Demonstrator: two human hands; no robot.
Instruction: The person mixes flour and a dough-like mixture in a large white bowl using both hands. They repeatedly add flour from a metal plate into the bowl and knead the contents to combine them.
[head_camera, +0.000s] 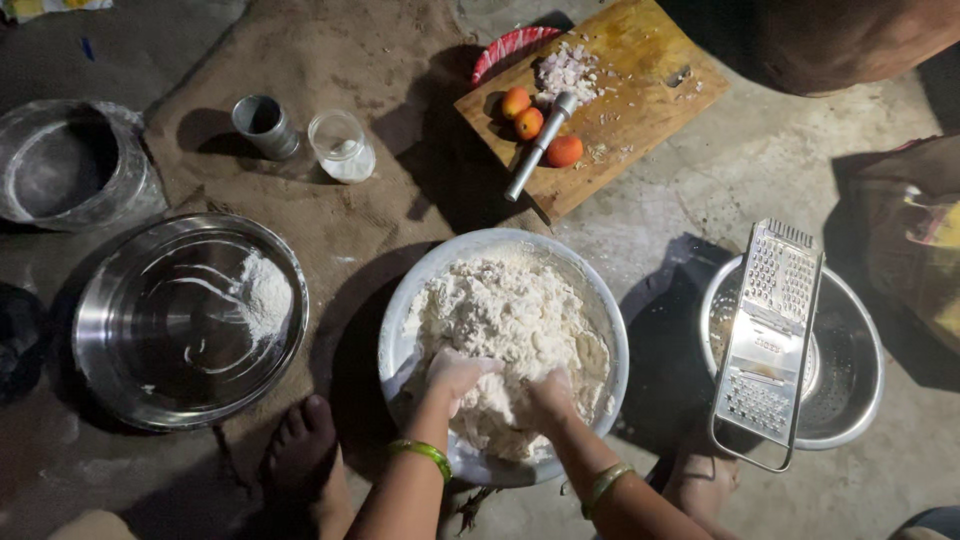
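left hand (458, 372), right hand (548, 392) grip closed in dough (510, 320) | bowl (400, 345) on burlap mat (330, 60) | dim floor (760, 150)

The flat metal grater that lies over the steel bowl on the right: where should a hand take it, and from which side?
Probably by the wire loop handle at the near end of the grater, coming from the person's side. That end juts past the rim of the steel bowl, so fingers can close around it, away from the rough cutting holes. Both the left hand and right hand are in dough.

Packages: I spot one maybe, a yellow-patterned bag (925, 240), far right edge on the floor.
Labels, signs, screens: none I can see.
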